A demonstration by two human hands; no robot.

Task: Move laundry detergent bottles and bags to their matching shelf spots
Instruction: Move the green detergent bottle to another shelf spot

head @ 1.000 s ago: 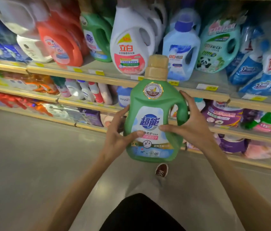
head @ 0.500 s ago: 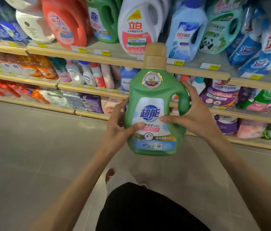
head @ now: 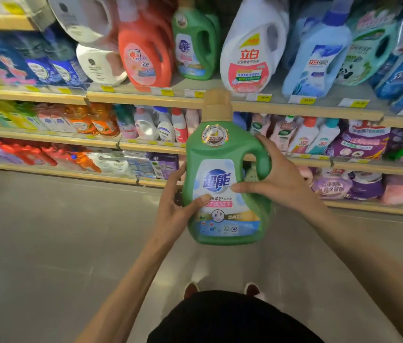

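While upright, capped green bottle (head: 223,154) aloft.

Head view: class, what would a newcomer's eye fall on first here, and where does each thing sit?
The green detergent bottle, upright with a tan cap, fills the centre, gripped by the left hand low on its side and the right hand by its handle. Behind it, on the upper shelf, a matching green bottle stands between an orange bottle and a white bottle.
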